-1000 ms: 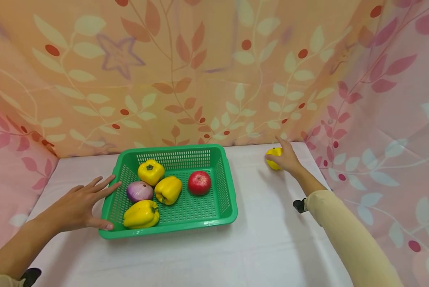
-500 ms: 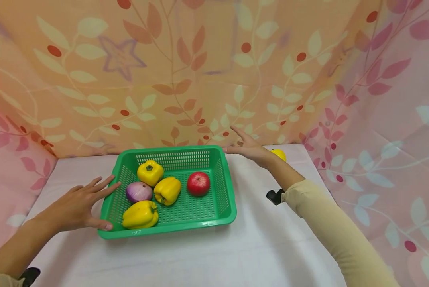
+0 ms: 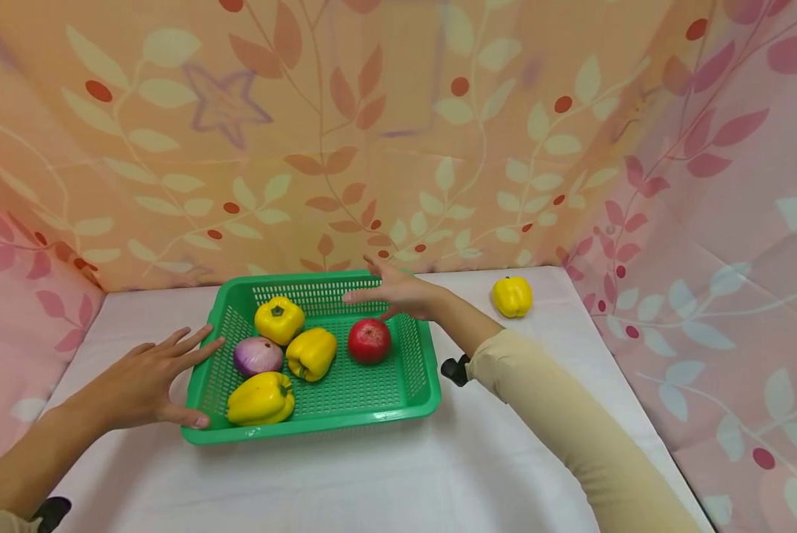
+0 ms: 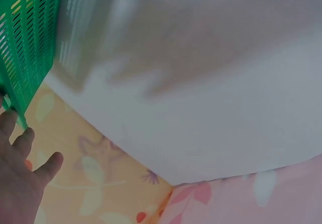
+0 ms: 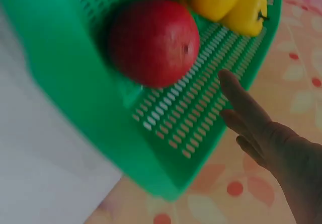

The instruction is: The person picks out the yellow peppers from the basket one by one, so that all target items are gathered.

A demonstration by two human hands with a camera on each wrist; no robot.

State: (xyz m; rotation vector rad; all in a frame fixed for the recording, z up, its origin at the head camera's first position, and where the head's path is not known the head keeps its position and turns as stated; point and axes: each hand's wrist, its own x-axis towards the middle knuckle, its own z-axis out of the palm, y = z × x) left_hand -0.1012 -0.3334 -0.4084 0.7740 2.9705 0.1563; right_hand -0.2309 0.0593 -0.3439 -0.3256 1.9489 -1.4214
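The left hand [image 3: 141, 386] spreads loosely at the left rim of the green basket [image 3: 318, 424], gripping nothing. Inside, right of the onion [image 3: 257, 357] and yellow peppers [image 3: 312, 354], sits the red fruit [image 3: 369, 342]; the empty right hand [image 3: 404, 294] hangs just beyond it, apparently a reach, and a grasp would need lowered, curled fingers.

There are four peppers [image 3: 312, 354], one onion [image 3: 258, 357], one red fruit [image 3: 369, 345] — one basket [image 3: 318, 428].

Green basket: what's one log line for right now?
left hand: at green basket, left side; right hand: empty, over far side; inside: red fruit, purple onion, three yellow peppers; outside: one yellow pepper
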